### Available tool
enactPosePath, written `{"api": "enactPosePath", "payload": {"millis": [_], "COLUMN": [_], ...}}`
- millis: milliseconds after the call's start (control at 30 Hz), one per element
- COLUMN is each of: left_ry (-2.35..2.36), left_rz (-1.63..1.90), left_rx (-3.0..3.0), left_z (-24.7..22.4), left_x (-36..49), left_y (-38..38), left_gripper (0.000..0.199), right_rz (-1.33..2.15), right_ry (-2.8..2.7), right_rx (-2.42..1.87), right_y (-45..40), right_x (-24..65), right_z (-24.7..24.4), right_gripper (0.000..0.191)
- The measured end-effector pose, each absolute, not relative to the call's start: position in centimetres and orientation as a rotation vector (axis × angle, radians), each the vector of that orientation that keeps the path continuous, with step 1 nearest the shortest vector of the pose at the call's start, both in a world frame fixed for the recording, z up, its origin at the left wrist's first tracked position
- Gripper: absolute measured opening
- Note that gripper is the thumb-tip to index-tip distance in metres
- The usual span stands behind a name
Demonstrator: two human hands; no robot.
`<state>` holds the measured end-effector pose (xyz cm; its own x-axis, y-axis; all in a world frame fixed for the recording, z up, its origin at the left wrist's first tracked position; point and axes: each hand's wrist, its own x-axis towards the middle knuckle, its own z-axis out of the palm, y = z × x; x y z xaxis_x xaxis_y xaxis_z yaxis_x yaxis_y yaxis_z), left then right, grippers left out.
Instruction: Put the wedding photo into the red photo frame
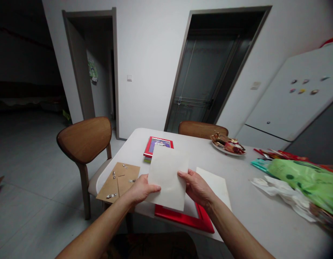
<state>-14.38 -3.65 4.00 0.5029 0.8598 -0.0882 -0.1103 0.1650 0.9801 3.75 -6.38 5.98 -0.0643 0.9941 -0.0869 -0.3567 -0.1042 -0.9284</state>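
In the head view, I see the white sheet (168, 180) raised above the surface (250, 208), close to its near edge. The fingers (155, 188) of the left hand (141, 189) pinch its left side, and those of the right hand (196, 185) pinch its right side, thumbs on top. Its long axis points roughly toward the far edge. Below it, the red frame (188, 219) lies along the near edge, partly hidden; I judge the right hand nearer to it. The brown board (107, 183) occupies the left near corner.
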Motion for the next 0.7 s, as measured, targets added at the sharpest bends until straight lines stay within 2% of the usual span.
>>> {"api": "enactPosePath", "payload": {"millis": [333, 533, 700], "left_ry": [0.832, 0.886, 0.936], "left_rz": [0.775, 0.911, 1.143], "left_rx": [1.301, 1.499, 1.810], "left_z": [3.3, 2.8, 2.6], "left_x": [-14.0, -14.3, -15.0], "left_y": [-3.2, -3.0, -3.6], "left_gripper": [0.017, 0.010, 0.020], "right_rz": [1.381, 1.386, 1.331], "right_ry": [-0.905, -0.853, -0.738], "right_rx": [-0.984, -0.922, -1.124], "right_y": [-5.7, -5.4, -5.5], "right_x": [4.6, 5.2, 5.3], "right_z": [5.5, 5.3, 4.6], "right_gripper": [0.032, 0.022, 0.014]}}
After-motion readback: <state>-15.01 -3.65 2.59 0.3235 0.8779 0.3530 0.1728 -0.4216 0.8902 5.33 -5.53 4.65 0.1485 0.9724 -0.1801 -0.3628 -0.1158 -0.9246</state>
